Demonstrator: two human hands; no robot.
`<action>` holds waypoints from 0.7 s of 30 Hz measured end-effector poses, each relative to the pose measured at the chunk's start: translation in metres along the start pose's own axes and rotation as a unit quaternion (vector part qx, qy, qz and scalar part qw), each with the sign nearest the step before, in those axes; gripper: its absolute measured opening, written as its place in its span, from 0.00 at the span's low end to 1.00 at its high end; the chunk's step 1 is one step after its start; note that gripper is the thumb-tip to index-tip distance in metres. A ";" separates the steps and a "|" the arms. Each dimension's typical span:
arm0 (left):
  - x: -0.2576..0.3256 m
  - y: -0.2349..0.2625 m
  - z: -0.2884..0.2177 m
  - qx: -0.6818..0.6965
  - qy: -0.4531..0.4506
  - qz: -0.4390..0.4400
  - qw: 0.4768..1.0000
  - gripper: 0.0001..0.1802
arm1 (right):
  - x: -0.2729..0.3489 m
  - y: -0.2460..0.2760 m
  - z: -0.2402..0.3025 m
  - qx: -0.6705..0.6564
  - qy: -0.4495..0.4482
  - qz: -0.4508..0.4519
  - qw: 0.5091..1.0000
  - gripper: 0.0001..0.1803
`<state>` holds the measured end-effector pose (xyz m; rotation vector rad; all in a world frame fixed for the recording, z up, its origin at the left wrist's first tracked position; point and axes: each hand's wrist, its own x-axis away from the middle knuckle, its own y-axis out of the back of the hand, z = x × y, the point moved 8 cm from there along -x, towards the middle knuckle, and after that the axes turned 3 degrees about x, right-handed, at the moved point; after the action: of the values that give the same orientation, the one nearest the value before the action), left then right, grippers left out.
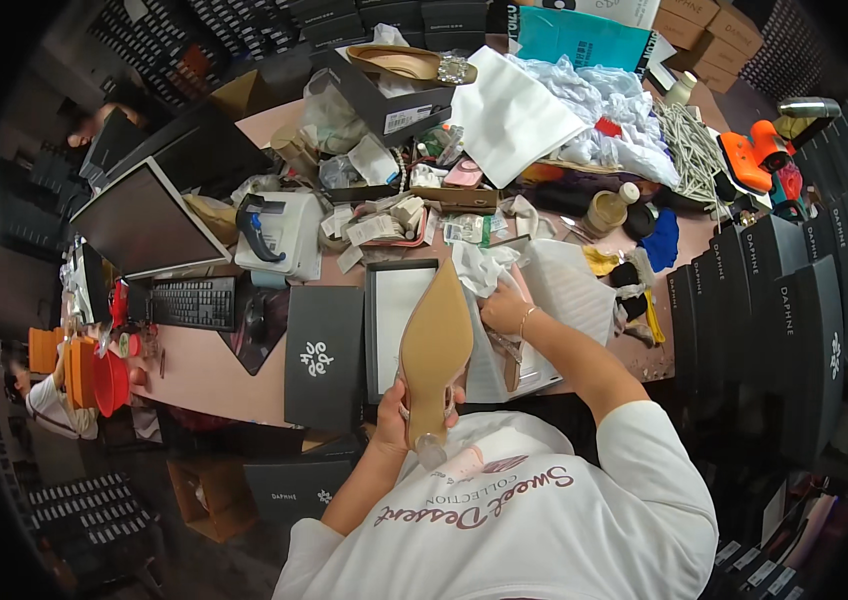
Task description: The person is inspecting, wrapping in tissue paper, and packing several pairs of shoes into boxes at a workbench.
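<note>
My left hand (393, 418) grips a pointed-toe shoe (436, 335) around its heel end. The tan sole faces me, toe up, and a clear heel (431, 452) shows at the bottom. My right hand (504, 308) has its fingers closed at crumpled white tissue paper (482, 266); part of the grip is hidden. Below that hand, a second shoe (514, 368) lies on white wrapping. Behind the held shoe sits an open dark shoebox (372, 335) with a pale inside. Its dark lid (322, 390) lies to the left.
A white foam sheet (574, 290) lies right of the box. Stacked dark shoeboxes (809, 350) rise at the right. Left are a keyboard (194, 303), a monitor (151, 218) and a label printer (289, 235). Another shoe (404, 63) rests on a box at the back.
</note>
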<state>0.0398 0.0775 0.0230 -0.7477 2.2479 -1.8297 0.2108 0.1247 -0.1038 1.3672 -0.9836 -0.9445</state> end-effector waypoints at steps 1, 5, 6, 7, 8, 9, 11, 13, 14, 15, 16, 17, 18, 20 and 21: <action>0.000 0.001 -0.001 -0.007 0.004 -0.008 1.000 0.33 | -0.005 -0.016 -0.007 0.013 -0.014 0.044 0.999 0.10; -0.002 0.008 0.005 -0.065 0.004 -0.050 0.997 0.36 | 0.009 -0.002 -0.006 -0.084 -0.071 0.065 0.992 0.09; -0.003 0.012 0.006 -0.085 0.002 -0.057 0.995 0.37 | 0.017 0.036 -0.005 -0.151 -0.101 0.078 0.980 0.10; -0.002 0.014 0.008 -0.116 0.008 -0.076 0.990 0.36 | 0.031 0.063 -0.013 -0.287 -0.183 -0.014 0.940 0.12; -0.001 0.016 0.012 -0.146 0.016 -0.097 0.984 0.36 | 0.045 0.083 -0.020 -0.517 -0.201 -0.090 0.827 0.20; -0.004 0.018 0.020 -0.143 0.026 -0.128 0.981 0.38 | 0.062 0.080 -0.008 -0.764 -0.241 -0.037 0.598 0.28; -0.016 0.015 0.041 -0.164 0.066 -0.143 0.974 0.43 | 0.078 0.101 0.006 -0.842 -0.192 -0.043 0.502 0.29; -0.037 0.005 0.057 -0.147 0.054 -0.174 0.972 0.45 | 0.098 0.103 0.000 -0.853 -0.179 -0.056 0.488 0.27; -0.052 0.004 0.057 -0.127 0.034 -0.170 0.977 0.45 | 0.106 0.100 -0.005 -0.865 -0.171 -0.061 0.469 0.26; -0.067 0.006 0.057 -0.105 0.012 -0.166 0.980 0.45 | 0.113 0.098 -0.009 -0.876 -0.162 -0.063 0.451 0.25; -0.088 0.005 0.065 -0.118 0.047 -0.127 0.984 0.44 | 0.120 0.096 -0.014 -0.862 -0.172 -0.050 0.475 0.24; -0.109 0.008 0.073 -0.131 0.084 -0.090 0.984 0.42 | 0.129 0.092 -0.018 -0.849 -0.181 -0.038 0.495 0.23; -0.120 0.005 0.081 -0.140 0.118 -0.053 0.982 0.40 | 0.135 0.091 -0.022 -0.833 -0.191 -0.022 0.518 0.23; -0.127 0.002 0.109 -0.164 0.124 -0.090 0.975 0.39 | 0.155 0.092 -0.048 -0.711 -0.220 0.017 0.667 0.18; -0.130 -0.002 0.122 -0.176 0.129 -0.109 0.970 0.38 | 0.166 0.093 -0.067 -0.663 -0.206 0.019 0.720 0.17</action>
<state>0.2034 0.0303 -0.0306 -0.8884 2.8100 -1.7194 0.3251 -0.0107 -0.0074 -0.1076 -0.3606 -1.4964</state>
